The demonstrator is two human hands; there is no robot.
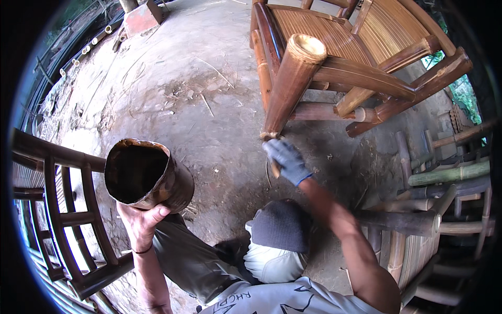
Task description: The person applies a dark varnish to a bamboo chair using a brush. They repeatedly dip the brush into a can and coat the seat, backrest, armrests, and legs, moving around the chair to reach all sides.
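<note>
My left hand, bare with a dark band at the wrist, grips a rusty, dark-stained tin can from below and the side. Its round mouth is tilted toward view and the inside is dark. My right hand wears a grey glove with a blue cuff. Its fingers are closed around what looks like a brush, with a short wooden handle showing below them. The brush's tip meets the lower end of a glossy brown bamboo chair leg. That leg belongs to a bamboo chair with a slatted seat.
More bamboo furniture stands close on my left. Bamboo frames and a green pole crowd the right. A reddish block sits on the concrete floor, which has scattered straw. Dark grey knitted fabric is near my knee.
</note>
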